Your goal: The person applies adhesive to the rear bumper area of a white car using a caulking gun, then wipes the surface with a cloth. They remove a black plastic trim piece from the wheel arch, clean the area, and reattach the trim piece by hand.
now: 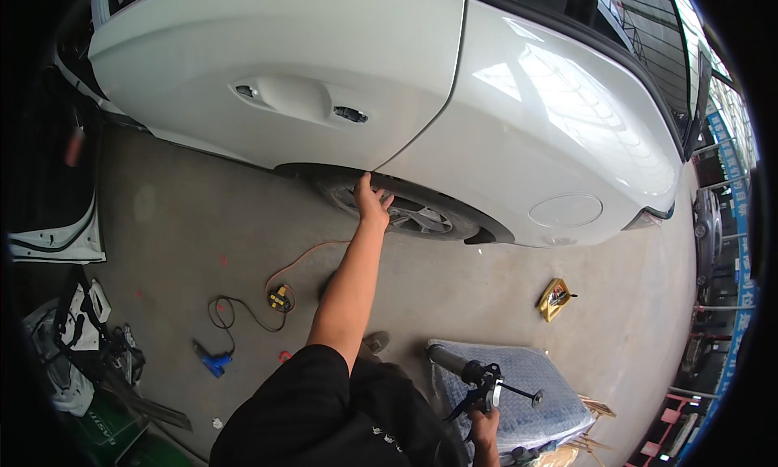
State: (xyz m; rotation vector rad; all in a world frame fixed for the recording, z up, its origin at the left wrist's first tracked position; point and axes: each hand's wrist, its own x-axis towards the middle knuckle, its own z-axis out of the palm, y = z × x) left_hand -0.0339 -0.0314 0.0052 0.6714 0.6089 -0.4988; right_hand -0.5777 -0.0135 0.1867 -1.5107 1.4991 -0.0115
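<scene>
My left hand reaches forward to the rear wheel arch of a white car. Its fingers are spread, and a fingertip meets the arch edge just below the seam between door and rear panel. Behind that hand is the wheel with its spoked rim, partly covered by the bodywork. Low on the right, my right hand is closed round the handle of a caulking gun. The gun's grey barrel points up to the left and its plunger rod sticks out to the right.
A bubble-wrapped block stands beside the caulking gun. On the floor are a yellow tray of small items, a blue corded tool and a yellow power socket with loose cables. Removed car parts lie at the left.
</scene>
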